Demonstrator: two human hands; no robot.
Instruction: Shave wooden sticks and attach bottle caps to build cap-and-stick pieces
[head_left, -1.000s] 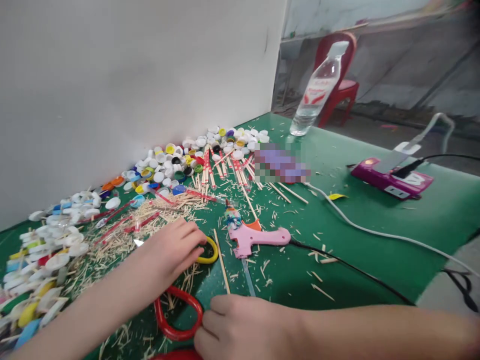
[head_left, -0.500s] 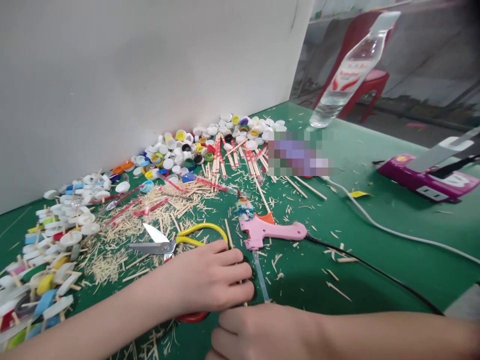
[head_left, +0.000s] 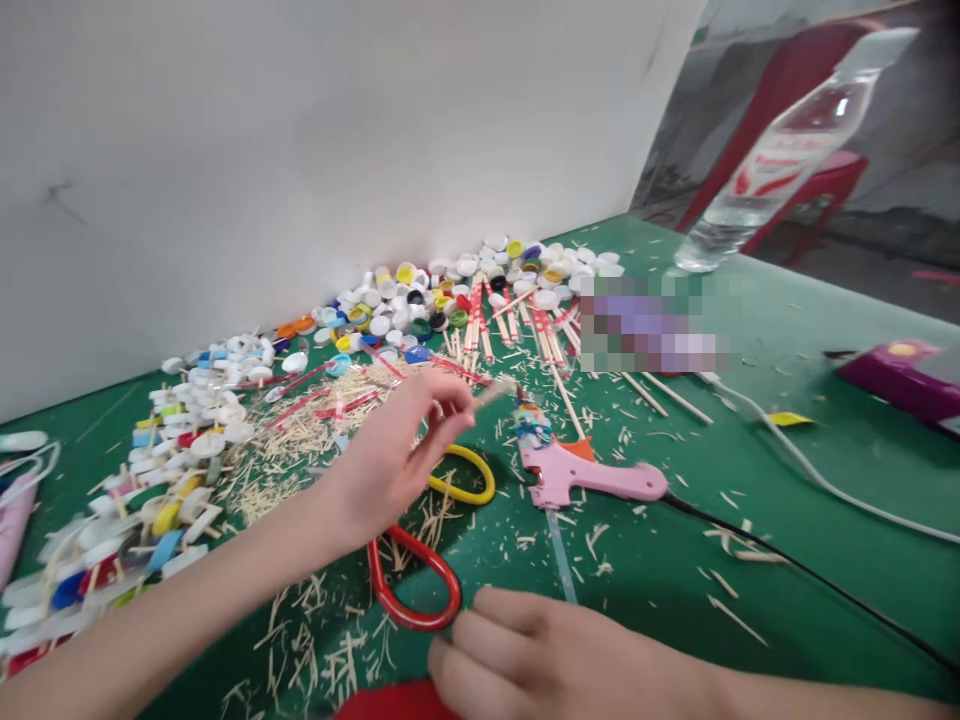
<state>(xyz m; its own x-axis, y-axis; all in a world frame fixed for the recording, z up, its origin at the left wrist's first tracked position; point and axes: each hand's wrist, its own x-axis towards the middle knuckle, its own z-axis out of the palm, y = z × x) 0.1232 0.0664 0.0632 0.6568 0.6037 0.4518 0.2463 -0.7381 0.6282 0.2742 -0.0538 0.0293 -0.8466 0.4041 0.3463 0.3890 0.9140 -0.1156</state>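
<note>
My left hand is closed in a pinch on a short wooden stick. The stick's far end is at the nozzle of a pink glue gun, which lies on the table with a clear glue stick out of its back. My right hand is curled near the bottom edge, its fingertips hidden. By its fingers a red object shows, cut off by the frame. Scissors with a yellow handle loop and a red one lie partly under my left hand.
Plastic bottle caps are heaped along the white wall panel. More caps with sticks stand at left. Wood splinters litter the green table. A water bottle, a purple device and cables lie at right.
My left hand has lifted away from the right hand and moved forward, bringing the stick to the nozzle. The red scissor loop and red object have come into view. The camera has turned left.
</note>
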